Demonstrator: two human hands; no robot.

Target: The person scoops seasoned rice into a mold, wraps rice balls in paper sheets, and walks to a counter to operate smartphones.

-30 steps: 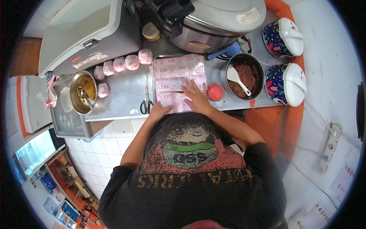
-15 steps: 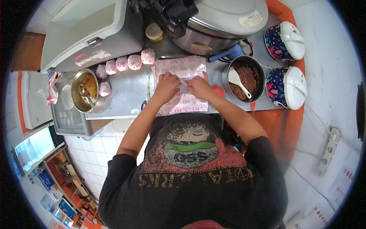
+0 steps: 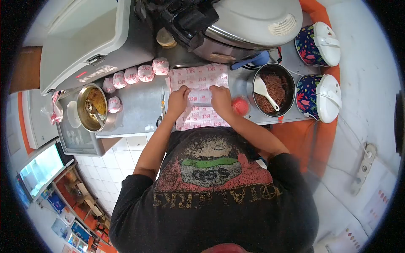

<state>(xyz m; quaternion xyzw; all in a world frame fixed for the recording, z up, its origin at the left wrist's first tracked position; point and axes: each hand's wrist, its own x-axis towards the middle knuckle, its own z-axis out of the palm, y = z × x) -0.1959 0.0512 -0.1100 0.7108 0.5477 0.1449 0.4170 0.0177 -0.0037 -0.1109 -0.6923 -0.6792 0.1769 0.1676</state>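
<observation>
As both hands pinch paper, pink-printed, rectangular

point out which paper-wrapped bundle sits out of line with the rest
The wrapped bundle beside the metal bowl, nearer the front edge of the counter; the other five form a row along the cooler box.

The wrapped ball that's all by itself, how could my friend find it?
Find the big grey box at the back left of the metal counter. In front of it is a shiny bowl, with the white-and-pink wrapped ball just to its right. Five similar balls make a row along the box, but this one sits outside that row.
</observation>
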